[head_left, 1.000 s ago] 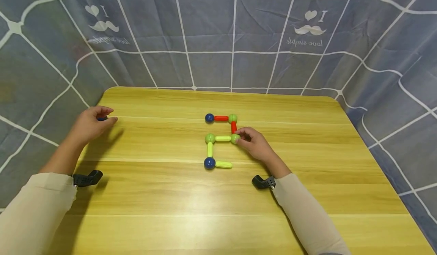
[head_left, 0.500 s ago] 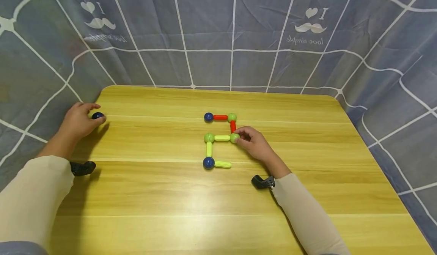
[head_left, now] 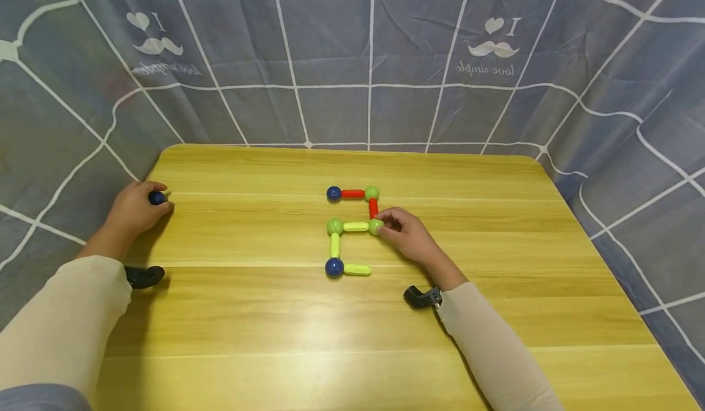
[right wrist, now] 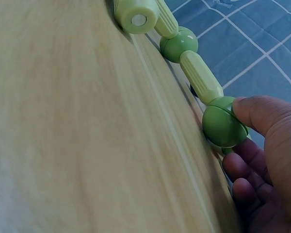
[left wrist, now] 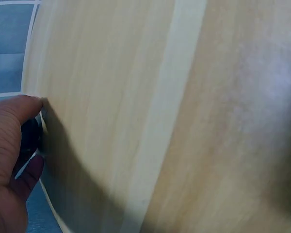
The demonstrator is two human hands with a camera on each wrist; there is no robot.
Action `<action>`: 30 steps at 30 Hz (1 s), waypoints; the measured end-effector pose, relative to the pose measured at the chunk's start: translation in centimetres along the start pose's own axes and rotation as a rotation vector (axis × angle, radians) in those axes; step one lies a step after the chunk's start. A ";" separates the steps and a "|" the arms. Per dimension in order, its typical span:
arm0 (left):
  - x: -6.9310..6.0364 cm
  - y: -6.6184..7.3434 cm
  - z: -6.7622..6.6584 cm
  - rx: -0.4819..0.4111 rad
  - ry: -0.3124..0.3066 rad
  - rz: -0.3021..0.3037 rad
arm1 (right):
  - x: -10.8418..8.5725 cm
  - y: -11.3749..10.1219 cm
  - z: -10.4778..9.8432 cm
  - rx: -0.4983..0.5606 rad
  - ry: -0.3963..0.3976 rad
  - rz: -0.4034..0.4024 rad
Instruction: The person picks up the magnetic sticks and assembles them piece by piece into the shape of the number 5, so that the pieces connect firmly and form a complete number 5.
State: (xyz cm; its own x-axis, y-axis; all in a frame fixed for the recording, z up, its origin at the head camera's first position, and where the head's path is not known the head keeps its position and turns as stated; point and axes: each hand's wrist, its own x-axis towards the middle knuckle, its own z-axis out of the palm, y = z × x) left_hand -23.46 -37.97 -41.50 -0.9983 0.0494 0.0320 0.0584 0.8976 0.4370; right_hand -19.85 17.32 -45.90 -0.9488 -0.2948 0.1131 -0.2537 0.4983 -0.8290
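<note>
At the table's left edge my left hand [head_left: 134, 208] holds a dark blue ball [head_left: 156, 197] between thumb and fingers. The left wrist view shows that blue ball [left wrist: 32, 135] partly hidden by the hand. My right hand [head_left: 406, 233] pinches a green ball [right wrist: 225, 121] at the middle bend of a zigzag of magnetic balls and rods. A yellow-green rod [head_left: 356, 227] and a red rod [head_left: 373, 207] meet at this ball. The chain's far end is a blue ball [head_left: 333, 193]; nearest me, a blue ball [head_left: 334, 268] carries a yellow-green rod [head_left: 357, 270] with its right end free.
The chain lies flat on the wooden table [head_left: 248, 319], around its middle. A grey checked curtain [head_left: 330, 44] hangs behind and along both sides. Black wrist cameras [head_left: 421, 297] stick out from both sleeves.
My left hand has moved left with the blue ball, then come back slightly right. My right hand stays at the green ball, and the chain keeps its shape.
</note>
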 end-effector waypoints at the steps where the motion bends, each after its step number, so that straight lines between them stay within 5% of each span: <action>1: 0.0 0.0 0.1 0.000 0.002 0.001 | 0.0 0.0 0.0 -0.006 0.002 0.002; 10: -0.1 0.9 0.8 -0.021 0.050 0.048 | 0.2 -0.1 -0.2 0.005 0.006 -0.006; 19: -0.6 4.3 2.2 -0.188 0.101 0.020 | 0.1 -0.1 -0.3 0.019 0.004 -0.009; 30: -1.9 8.8 3.7 -0.273 0.150 0.093 | -0.1 0.0 -0.1 0.014 0.002 -0.015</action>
State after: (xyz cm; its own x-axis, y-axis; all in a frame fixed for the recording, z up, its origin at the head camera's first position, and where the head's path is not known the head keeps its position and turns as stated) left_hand -21.03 -28.60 -41.05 -0.9776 0.0421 0.2063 0.1692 0.7404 0.6505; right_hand -19.79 17.45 -45.80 -0.9454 -0.3002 0.1267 -0.2651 0.4827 -0.8347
